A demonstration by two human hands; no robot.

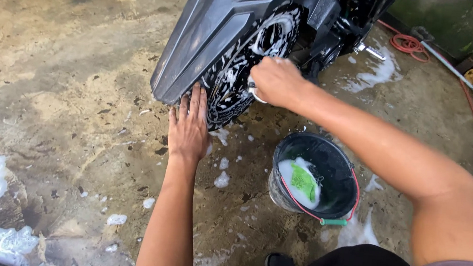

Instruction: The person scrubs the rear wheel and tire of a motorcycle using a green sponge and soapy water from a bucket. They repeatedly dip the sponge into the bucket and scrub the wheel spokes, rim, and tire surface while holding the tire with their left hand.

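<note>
Black bucket (335,160) with suds and a green cloth (303,181) is set nearest. Farther left, the left hand (188,127) is pressed flat, open, against the soapy tyre (231,83). The right hand (276,82) is clenched at the wheel; what it holds cannot be told.

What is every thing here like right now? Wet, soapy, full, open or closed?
Wheel: covered in soap suds.
Mudguard: dark, above the wheel.
Left hand: flat, fingers on the tyre.
Right hand: closed on something small, against the wheel.
Bucket: upright, open, foam and a green cloth inside.
Floor: wet, foam patches.
Hose: coiled.
</note>
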